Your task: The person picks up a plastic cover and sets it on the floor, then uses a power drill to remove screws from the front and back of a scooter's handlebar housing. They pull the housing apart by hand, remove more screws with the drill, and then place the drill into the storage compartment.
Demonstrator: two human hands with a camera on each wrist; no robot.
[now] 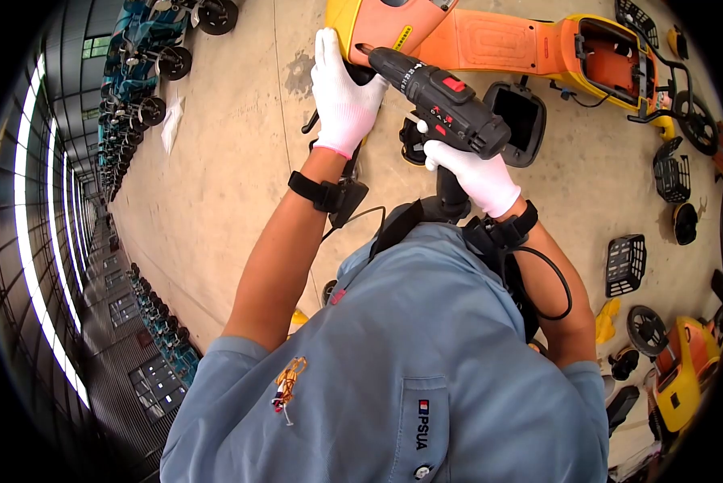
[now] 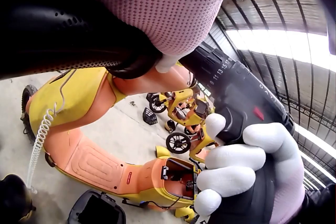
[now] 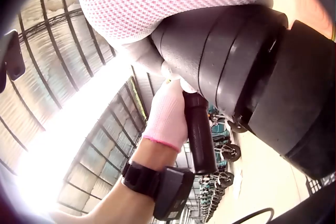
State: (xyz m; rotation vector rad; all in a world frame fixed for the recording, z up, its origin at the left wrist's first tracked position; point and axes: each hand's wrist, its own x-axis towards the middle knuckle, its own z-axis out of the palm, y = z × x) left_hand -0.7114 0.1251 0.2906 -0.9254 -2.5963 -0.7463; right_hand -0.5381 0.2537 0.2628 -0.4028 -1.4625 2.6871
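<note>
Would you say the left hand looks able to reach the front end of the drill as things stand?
Probably yes: the left hand is close beside the front end of the drill, and nothing visible blocks the way between them.

A scooter (image 1: 502,40) stretches across the far side, its compartment (image 1: 611,60) towards the right; a box (image 1: 530,133) is just nearer. Parked vehicles (image 1: 132,113) line the left. Right, baskets (image 1: 625,266) sit on the floor (image 1: 216,161), a second scooter (image 1: 685,370) nearer.

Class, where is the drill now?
The drill is in the right hand, just right of top centre in the head view, its nose at the scooter beside the left hand.
</note>
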